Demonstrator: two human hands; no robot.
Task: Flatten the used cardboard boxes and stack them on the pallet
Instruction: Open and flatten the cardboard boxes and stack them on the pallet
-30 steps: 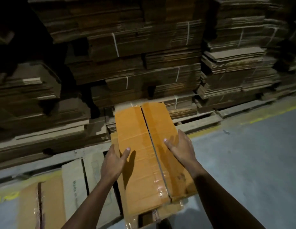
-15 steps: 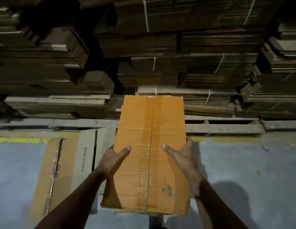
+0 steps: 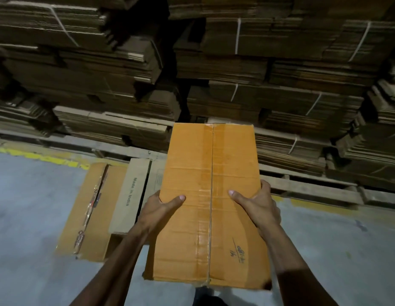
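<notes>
Since a second ago the orange box (image 3: 210, 208) has swung square to the stacked cardboard (image 3: 280, 89) at 12 o'clock and risen closer. It is held above the floor (image 3: 26, 217), still taped, with flattened boxes (image 3: 99, 208) at 9 o'clock. Judging by this, flattening comes next: split the tape seam. Left hand (image 3: 161, 212) and right hand (image 3: 258, 208) grip its opposite edges, thumbs on top.
</notes>
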